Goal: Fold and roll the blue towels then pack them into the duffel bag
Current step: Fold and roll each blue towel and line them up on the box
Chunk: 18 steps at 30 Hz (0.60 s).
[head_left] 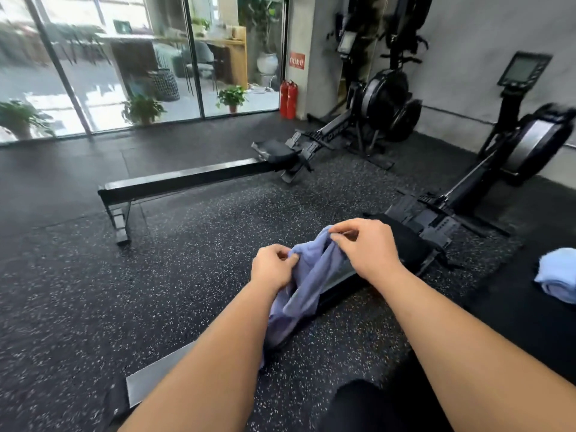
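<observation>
A blue towel (307,285) hangs crumpled in front of me, held up above the speckled floor. My left hand (272,269) pinches its upper edge on the left. My right hand (364,244) pinches the same edge a little higher on the right. The towel's lower end drapes down past my left forearm. A second, lighter blue towel (558,274) lies bunched on the floor at the far right edge. No duffel bag is in view.
A rowing machine (436,219) lies right behind the held towel, its rail running under my arms. Another rower (193,179) stretches across the middle floor. Upright rowers stand at the back wall, red fire extinguishers (288,99) by the glass doors.
</observation>
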Each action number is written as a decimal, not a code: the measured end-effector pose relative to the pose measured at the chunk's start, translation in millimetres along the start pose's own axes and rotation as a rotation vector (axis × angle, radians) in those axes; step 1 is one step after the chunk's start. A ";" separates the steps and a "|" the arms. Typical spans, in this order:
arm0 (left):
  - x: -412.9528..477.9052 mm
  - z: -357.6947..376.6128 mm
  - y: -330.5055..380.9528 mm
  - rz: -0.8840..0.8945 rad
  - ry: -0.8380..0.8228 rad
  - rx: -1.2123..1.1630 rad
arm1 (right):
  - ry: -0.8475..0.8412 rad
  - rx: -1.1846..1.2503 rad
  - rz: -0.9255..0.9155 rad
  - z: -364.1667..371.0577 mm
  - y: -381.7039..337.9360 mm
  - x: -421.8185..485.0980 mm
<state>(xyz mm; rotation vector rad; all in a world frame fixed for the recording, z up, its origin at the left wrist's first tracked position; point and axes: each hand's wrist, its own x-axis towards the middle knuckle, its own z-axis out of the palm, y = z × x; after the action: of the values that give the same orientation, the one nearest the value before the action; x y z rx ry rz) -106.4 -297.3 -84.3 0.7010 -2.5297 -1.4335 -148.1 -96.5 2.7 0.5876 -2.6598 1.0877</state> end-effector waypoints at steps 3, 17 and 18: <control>-11.0 -4.0 27.8 0.027 0.016 -0.063 | 0.060 -0.049 0.048 -36.8 2.9 -10.5; -110.0 35.0 208.9 0.399 -0.189 -0.307 | 0.408 -0.089 0.232 -227.0 39.3 -103.5; -119.4 43.3 225.8 0.429 -0.212 -0.306 | 0.436 -0.092 0.241 -244.9 42.3 -112.7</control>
<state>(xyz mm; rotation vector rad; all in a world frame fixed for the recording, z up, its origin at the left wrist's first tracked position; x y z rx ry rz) -89.4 -110.3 94.2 -0.0451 -2.3222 -1.7370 -55.3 135.8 111.6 0.0029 -2.4140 1.0064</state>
